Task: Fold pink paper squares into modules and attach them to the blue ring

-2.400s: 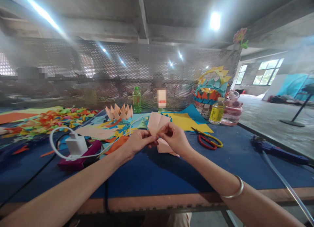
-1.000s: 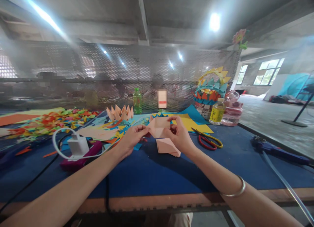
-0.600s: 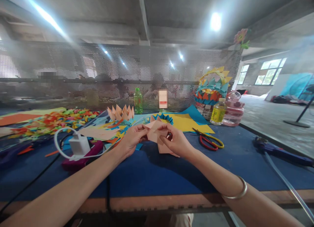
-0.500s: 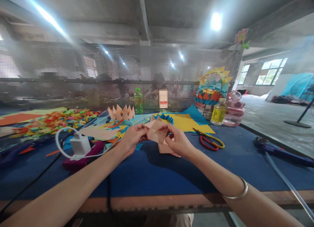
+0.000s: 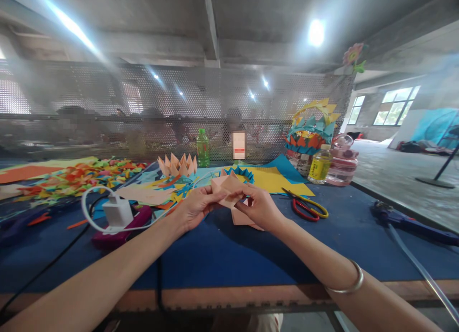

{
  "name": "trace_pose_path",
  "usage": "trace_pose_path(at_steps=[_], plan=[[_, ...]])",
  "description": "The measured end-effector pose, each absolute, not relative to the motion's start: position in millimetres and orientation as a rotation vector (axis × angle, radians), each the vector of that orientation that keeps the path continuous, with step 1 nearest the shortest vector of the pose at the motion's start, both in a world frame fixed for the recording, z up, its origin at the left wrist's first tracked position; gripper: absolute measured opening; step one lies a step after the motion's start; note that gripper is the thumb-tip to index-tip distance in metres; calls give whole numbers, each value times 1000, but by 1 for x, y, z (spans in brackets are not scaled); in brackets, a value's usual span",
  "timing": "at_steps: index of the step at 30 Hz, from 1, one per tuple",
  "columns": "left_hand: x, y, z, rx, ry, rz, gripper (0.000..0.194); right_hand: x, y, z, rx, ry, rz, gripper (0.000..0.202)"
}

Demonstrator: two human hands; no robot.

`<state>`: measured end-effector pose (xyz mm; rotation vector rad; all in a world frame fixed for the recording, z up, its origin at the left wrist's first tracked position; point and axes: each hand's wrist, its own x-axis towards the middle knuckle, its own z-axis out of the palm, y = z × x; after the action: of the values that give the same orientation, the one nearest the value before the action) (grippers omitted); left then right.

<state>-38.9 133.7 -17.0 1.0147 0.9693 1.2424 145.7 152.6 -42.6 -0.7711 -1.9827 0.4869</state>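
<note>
Between my hands is a folded sheet of peach paper (image 5: 227, 184), held just above the table. My left hand (image 5: 196, 206) pinches its left side, the thumb lying across the lower part. My right hand (image 5: 261, 205) grips the right side, with thumb and forefinger pressed together on the edge. Beneath my right hand rests another piece of peach paper (image 5: 242, 217), partly hidden by the fingers. Just behind the held sheet lies a blue folded-paper ring (image 5: 245, 173) with pointed tips. A peach spiky paper crown (image 5: 178, 165) stands behind my left hand.
Scissors (image 5: 304, 208) lie right of my hands, beside yellow paper (image 5: 276, 180). A purple power strip (image 5: 140, 218) with a white charger (image 5: 117, 214) is at left, near coloured scraps (image 5: 89, 176). Bottles and paper crowns (image 5: 311, 126) stand at back right; a glue gun (image 5: 412, 222) lies far right.
My left hand has shifted right along the paper, its thumb now nearer the sheet's middle. The fingers of my right hand have closed in, and the sheet's lower part is bent differently.
</note>
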Motion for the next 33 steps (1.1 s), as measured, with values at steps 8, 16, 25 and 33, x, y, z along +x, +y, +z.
trace_pose_path(at_steps=[8,16,25,33], plan=[[-40,135,-16,974,990,1294,17,146,156,-45,-723,-1931,467,9],[-36,129,-18,1007,911,1138,16,146,154,-41,-764,-1911,465,3],[-34,129,-18,1005,875,1198,20,142,149,-40,-849,-1854,510,11],[-35,130,-22,1146,831,1137,27,141,145,-39,-885,-1795,526,13]])
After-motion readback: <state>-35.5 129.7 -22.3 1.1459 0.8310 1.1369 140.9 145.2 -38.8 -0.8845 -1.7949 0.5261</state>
